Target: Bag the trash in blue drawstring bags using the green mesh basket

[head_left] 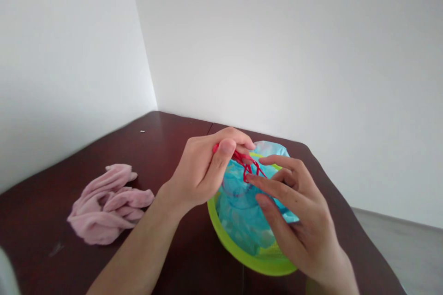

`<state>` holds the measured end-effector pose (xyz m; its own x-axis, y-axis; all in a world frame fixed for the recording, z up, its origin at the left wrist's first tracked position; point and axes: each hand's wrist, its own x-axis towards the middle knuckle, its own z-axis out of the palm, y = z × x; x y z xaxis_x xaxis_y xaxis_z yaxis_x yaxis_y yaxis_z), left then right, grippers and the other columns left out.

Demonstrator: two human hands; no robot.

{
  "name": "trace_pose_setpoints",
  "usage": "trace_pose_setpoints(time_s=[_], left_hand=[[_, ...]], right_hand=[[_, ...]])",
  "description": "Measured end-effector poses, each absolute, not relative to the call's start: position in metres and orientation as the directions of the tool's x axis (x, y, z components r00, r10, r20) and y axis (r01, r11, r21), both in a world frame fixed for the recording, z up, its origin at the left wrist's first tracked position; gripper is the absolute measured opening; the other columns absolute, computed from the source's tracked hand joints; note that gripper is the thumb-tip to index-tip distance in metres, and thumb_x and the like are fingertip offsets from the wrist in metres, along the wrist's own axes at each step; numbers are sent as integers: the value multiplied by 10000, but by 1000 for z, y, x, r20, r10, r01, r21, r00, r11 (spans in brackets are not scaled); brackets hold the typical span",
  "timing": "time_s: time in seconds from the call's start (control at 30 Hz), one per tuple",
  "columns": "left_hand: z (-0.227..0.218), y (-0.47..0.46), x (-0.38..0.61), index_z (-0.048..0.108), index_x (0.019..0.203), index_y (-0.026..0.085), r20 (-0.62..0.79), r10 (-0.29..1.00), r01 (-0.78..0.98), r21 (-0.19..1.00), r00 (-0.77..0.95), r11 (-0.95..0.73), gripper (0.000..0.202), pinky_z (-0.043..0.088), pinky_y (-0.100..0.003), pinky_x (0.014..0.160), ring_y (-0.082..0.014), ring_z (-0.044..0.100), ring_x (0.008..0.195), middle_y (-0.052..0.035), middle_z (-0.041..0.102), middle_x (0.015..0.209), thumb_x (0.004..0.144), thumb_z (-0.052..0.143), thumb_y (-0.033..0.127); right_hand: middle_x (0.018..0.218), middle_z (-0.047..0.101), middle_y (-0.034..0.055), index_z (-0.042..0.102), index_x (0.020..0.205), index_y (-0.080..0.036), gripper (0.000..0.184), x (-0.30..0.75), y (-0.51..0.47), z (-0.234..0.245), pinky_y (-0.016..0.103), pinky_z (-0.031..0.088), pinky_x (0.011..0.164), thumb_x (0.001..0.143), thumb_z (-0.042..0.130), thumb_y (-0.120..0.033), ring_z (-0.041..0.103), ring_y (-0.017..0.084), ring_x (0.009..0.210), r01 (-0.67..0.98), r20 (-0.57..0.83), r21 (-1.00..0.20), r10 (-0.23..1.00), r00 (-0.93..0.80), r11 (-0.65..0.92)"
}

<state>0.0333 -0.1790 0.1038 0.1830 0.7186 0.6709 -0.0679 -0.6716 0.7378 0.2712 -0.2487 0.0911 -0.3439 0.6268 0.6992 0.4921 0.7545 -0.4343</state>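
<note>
My left hand point(202, 170) pinches a thin red cord point(247, 165) between thumb and fingers. The cord runs in loops over a crumpled light-blue plastic bag point(238, 212), which fills a lime-green bowl point(238, 251). My right hand point(294, 207) is spread above the bag, its fingers apart. Its fingertip touches the red cord, and its thumb rests near the bag's surface. Both hands hide much of the bowl's far rim.
A crumpled pink cloth point(109, 205) lies on the dark reddish-brown wooden table point(166, 147) to the left of my arm. White walls point(277, 55) meet behind the table. A grey floor point(415, 258) shows past the right edge.
</note>
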Motion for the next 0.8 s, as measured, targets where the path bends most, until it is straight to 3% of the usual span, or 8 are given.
trace_pose_setpoints(time_s=[0.17, 0.3, 0.43, 0.5, 0.6, 0.7, 0.8], left_hand=[[105, -182, 35, 873, 1167, 170, 652, 733, -153, 758, 193, -634, 677, 687, -329, 803, -260, 871, 874, -126, 877, 939, 1208, 610, 792], [108, -176, 43, 832, 1108, 155, 564, 773, -293, 821, 290, -490, 714, 641, -288, 665, -213, 816, 724, -116, 863, 888, 1194, 611, 828], [109, -164, 47, 787, 1073, 155, 438, 779, -380, 882, 449, -277, 779, 447, -237, 463, -112, 571, 453, -83, 828, 798, 1193, 538, 884], [108, -160, 47, 781, 1080, 157, 408, 779, -394, 891, 477, -226, 789, 354, -231, 432, -78, 438, 398, -67, 810, 766, 1200, 508, 887], [106, -156, 48, 793, 1094, 163, 404, 782, -370, 898, 475, -239, 796, 295, -241, 441, -75, 331, 385, -6, 694, 624, 1209, 477, 885], [105, -157, 50, 800, 1090, 174, 425, 817, -258, 902, 390, -346, 727, 328, -249, 482, -101, 379, 424, 45, 550, 537, 1207, 554, 848], [106, -160, 51, 763, 1040, 183, 412, 824, -186, 911, 389, -368, 694, 315, -246, 481, -105, 408, 468, 36, 562, 603, 1196, 595, 838]], right_hand=[[1385, 770, 81, 796, 1299, -302, 291, 270, -249, 85, 407, 677, 892, 1086, 798, -103, 794, 239, 1091, 502, 779, -434, 592, -209, 748], [1222, 843, 34, 746, 1421, -318, 399, 269, -248, 85, 340, 639, 776, 1068, 898, -213, 753, 190, 899, 563, 754, -502, 651, -87, 657], [971, 823, -9, 821, 1147, -289, 125, 269, -246, 93, 312, 570, 679, 1074, 921, -303, 713, 171, 760, 557, 688, -519, 703, -179, 649], [919, 800, -11, 810, 1031, -273, 97, 268, -245, 96, 312, 552, 685, 1112, 863, -282, 709, 168, 760, 537, 693, -529, 700, -174, 657], [898, 762, -10, 787, 1017, -265, 139, 268, -245, 96, 303, 532, 683, 1156, 779, -261, 685, 162, 753, 536, 689, -567, 717, -107, 625], [876, 719, -17, 749, 1029, -263, 171, 271, -246, 93, 291, 510, 661, 1195, 733, -298, 650, 155, 726, 539, 668, -614, 743, -34, 577], [864, 702, -26, 746, 1050, -262, 186, 275, -246, 92, 282, 480, 638, 1222, 707, -323, 623, 144, 705, 541, 655, -635, 755, -2, 552]])
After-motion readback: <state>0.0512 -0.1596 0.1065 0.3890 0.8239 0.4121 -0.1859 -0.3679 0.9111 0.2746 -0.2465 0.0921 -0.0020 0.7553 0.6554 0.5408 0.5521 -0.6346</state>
